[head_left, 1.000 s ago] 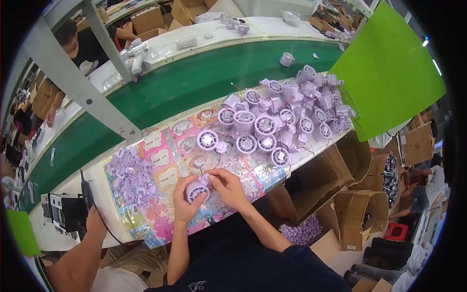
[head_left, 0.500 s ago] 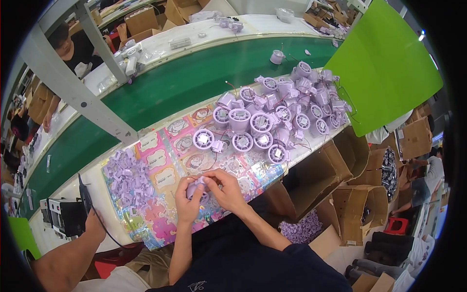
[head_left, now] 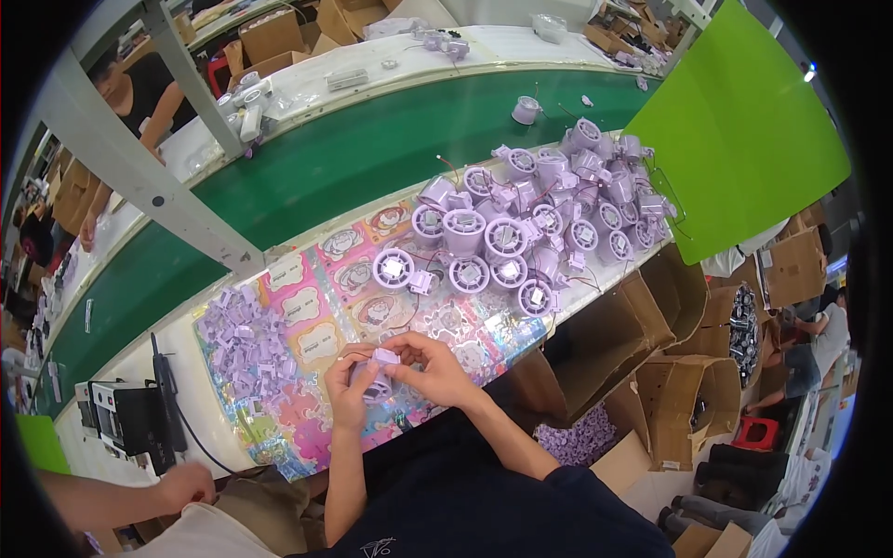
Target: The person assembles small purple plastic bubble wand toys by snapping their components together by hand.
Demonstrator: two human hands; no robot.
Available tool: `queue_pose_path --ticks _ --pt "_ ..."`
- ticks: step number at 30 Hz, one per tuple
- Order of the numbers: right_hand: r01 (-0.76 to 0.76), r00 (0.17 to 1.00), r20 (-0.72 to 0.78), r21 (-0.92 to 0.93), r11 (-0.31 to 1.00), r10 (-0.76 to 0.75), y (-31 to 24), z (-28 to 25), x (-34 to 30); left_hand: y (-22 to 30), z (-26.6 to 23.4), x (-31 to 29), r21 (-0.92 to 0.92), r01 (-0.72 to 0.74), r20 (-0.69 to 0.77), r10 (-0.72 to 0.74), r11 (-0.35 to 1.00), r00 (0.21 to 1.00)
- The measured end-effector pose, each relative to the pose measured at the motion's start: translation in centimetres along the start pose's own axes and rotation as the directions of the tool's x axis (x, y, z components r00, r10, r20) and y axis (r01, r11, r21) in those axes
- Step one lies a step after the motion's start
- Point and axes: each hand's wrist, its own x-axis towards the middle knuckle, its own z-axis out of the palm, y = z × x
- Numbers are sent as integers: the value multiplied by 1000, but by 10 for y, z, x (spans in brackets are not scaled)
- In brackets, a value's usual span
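Over the colourful printed mat [head_left: 372, 314], I hold a round lilac plastic fan housing [head_left: 376, 389] between both hands. My left hand [head_left: 348, 389] is closed round its left side, and my right hand [head_left: 435, 370] pinches it from the right, with the thumb by a small lilac bracket [head_left: 385, 357] on top. The fingers partly hide the housing. Beyond my hands lies a heap of similar lilac housings [head_left: 507, 237] with thin wires. A pile of small lilac brackets [head_left: 244, 344] is spread to the left.
A green conveyor belt [head_left: 326, 153] runs behind the bench, carrying one housing [head_left: 526, 111]. A grey metal post [head_left: 158, 167] rises at left. A co-worker's hand [head_left: 186, 485] is near a black device [head_left: 126, 418]. Cardboard boxes [head_left: 595, 339] stand at right, below a green panel [head_left: 735, 130].
The small bracket shows more on top of the held housing, and my fingers have shifted. The co-worker's hand at lower left has drawn back from the black device. The belt's housing moved slightly left.
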Motion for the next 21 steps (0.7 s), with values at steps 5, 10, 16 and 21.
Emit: queue_pose_path --ticks 5,10,16,21 --pt "35 999 30 -37 999 -34 -6 2 -2 0 -8 -2 40 -2 29 1 999 1000" --pt "103 994 -20 -122 987 -106 -9 9 -5 -1 -9 -2 80 -86 83 80 993 993" --pt "107 993 -47 -87 990 -111 2 9 -4 -1 -9 0 65 -61 96 55 996 994" --pt "69 998 -7 -63 996 -70 2 8 -1 4 -11 -1 70 -39 96 32 997 995"
